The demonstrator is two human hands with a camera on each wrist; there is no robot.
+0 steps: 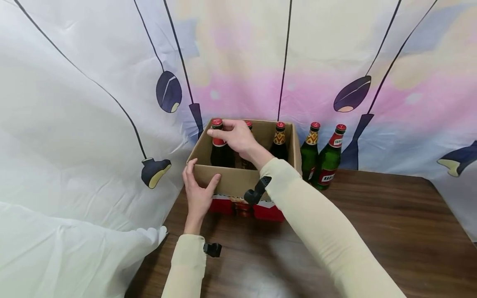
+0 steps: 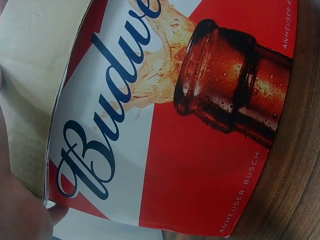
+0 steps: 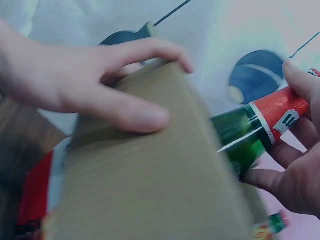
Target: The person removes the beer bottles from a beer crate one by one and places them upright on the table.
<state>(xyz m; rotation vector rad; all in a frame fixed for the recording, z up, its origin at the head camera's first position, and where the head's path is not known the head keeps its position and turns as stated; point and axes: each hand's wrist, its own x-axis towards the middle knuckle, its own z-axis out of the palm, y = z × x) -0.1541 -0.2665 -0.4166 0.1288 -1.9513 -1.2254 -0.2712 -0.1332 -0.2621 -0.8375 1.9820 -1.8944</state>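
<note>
My right hand (image 1: 240,136) grips a green beer bottle (image 1: 222,155) by its red-labelled neck, at the left end of an open cardboard beer box (image 1: 232,182). The right wrist view shows that hand's fingers and thumb around the bottle (image 3: 280,112), whose lower part is hidden behind the cardboard. My left hand (image 1: 197,196) holds the box's near left corner, thumb on the front flap and fingers over the edge. Inside the box stand another bottle (image 1: 280,138) with a patterned yellow neck and one partly hidden behind my right hand. Red and white print covers the box front (image 2: 180,175).
Two green bottles stand just right of the box, one with a yellow neck label (image 1: 310,151) and one with a red label (image 1: 329,159). All rest on a dark wooden table (image 1: 391,223). A patterned cloth (image 1: 246,58) hangs close behind, and white cloth (image 1: 74,248) lies at the left.
</note>
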